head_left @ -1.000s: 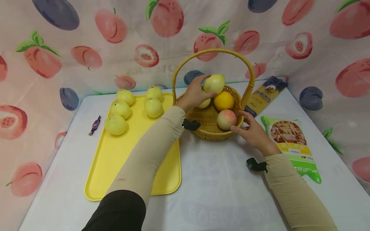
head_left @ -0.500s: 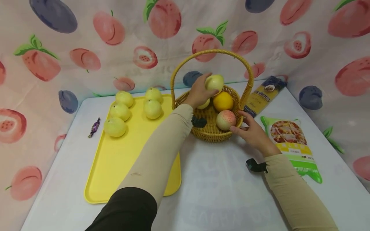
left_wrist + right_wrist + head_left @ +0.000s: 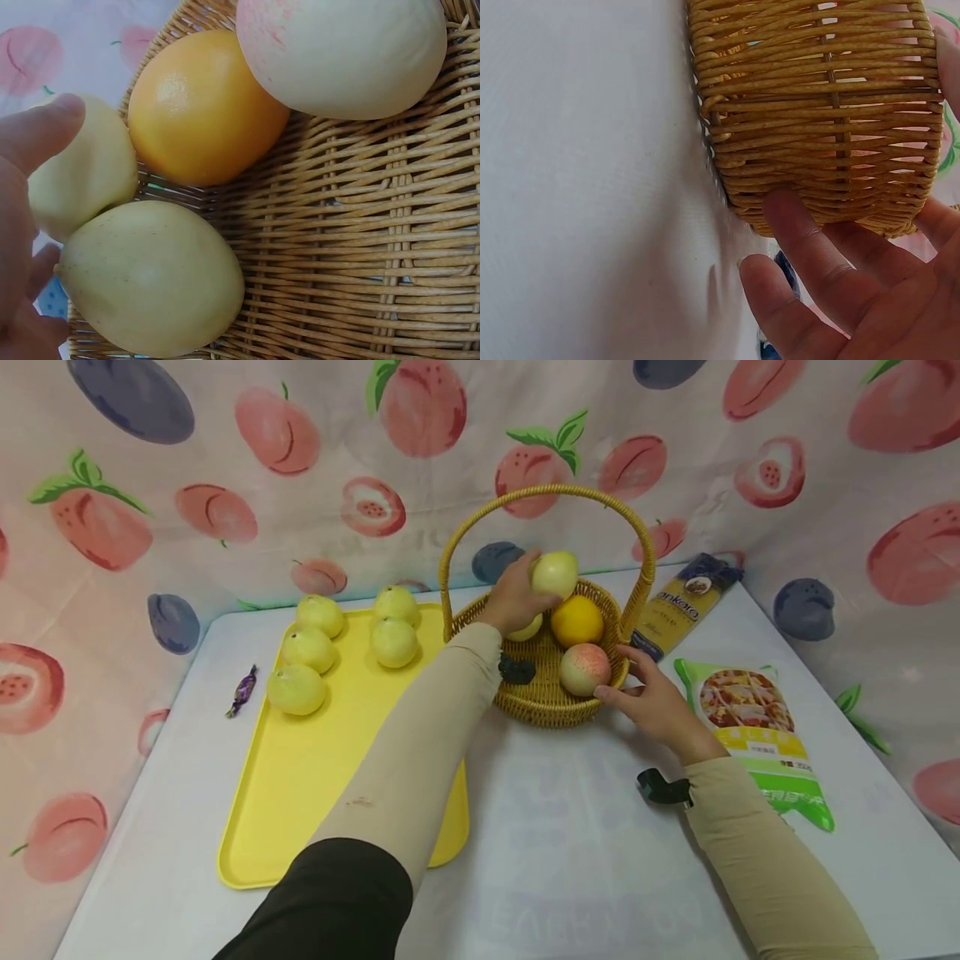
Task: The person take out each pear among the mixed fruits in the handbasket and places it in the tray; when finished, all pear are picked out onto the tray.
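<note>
My left hand [image 3: 513, 600] holds a pale yellow-green fruit [image 3: 556, 574] at the far side of the wicker basket [image 3: 551, 712], under its arched handle. In the left wrist view, the thumb lies over this fruit, which sits close against the orange [image 3: 206, 109] and a second pale yellow-green fruit [image 3: 154, 279]. A peach [image 3: 585, 670] rests at the basket's near right. My right hand [image 3: 662, 708] grips the basket's right rim, thumb at the front; in the right wrist view, its fingers lie along the woven side [image 3: 825, 127].
On the left, a yellow tray [image 3: 330, 793] carries several more pale yellow-green fruits [image 3: 296, 690]. A purple wrapped candy [image 3: 242, 692] lies left of it. Right of the basket are a pasta packet [image 3: 678, 610] and a green food bag [image 3: 753, 727]. A fruit-print cloth [image 3: 300, 552] hangs behind.
My left hand, with the pale fruit, reached slightly farther right over the basket, then stayed nearly still. My right hand keeps its hold on the rim. The head view has shifted slightly.
</note>
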`<state>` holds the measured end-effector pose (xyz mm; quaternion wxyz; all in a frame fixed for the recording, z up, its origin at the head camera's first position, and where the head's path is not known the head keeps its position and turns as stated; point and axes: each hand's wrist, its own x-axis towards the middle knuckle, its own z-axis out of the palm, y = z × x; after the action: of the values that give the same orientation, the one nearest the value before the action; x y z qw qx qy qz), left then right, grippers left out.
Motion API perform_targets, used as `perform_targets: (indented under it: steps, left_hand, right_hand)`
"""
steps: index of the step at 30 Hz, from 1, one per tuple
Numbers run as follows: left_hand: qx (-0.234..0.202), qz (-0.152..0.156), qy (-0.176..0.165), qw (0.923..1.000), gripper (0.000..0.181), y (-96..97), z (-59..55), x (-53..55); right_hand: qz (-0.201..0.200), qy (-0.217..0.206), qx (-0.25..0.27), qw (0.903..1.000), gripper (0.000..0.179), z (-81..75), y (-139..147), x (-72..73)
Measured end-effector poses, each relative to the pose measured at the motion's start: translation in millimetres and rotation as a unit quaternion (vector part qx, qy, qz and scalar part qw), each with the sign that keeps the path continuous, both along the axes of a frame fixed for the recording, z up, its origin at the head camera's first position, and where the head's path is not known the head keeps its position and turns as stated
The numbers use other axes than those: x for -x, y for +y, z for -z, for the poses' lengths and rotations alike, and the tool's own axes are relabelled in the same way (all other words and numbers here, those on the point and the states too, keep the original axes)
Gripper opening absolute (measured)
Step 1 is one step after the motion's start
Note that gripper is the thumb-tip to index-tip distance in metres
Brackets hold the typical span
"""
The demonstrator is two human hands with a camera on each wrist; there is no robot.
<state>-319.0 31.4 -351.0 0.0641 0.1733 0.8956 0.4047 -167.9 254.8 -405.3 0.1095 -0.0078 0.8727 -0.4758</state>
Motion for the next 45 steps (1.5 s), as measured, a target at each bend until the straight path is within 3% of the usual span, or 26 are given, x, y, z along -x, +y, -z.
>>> perform_targets:
  steps: [16,25,34,45]
  left_hand:
    - [-0.001,-0.029,-0.014,0.9995,0.078,4.7,2.0,-2.7]
    - [-0.044,0.007,-0.018,0.9989,0.078,6.4,-0.6,-4.4]
    - [0.025,0.042,0.049,0.9976,0.081,-0.8,-13.2,-17.3]
    - [-0.031,0.076,0.08,0.9934,0.072,-16.6,-20.6,-41.2]
  right_hand:
    - [0.001,-0.002,-0.01,0.9999,0.094,-2.8,-1.5,0.3]
    - [0.002,-0.002,-0.009,1.0,0.097,-1.3,-1.4,0.3]
    - [0.006,-0.004,-0.015,0.9999,0.098,-0.1,-2.0,-1.7]
    - [0.004,-0.006,-0.007,0.9999,0.096,-0.5,-2.6,-1.7]
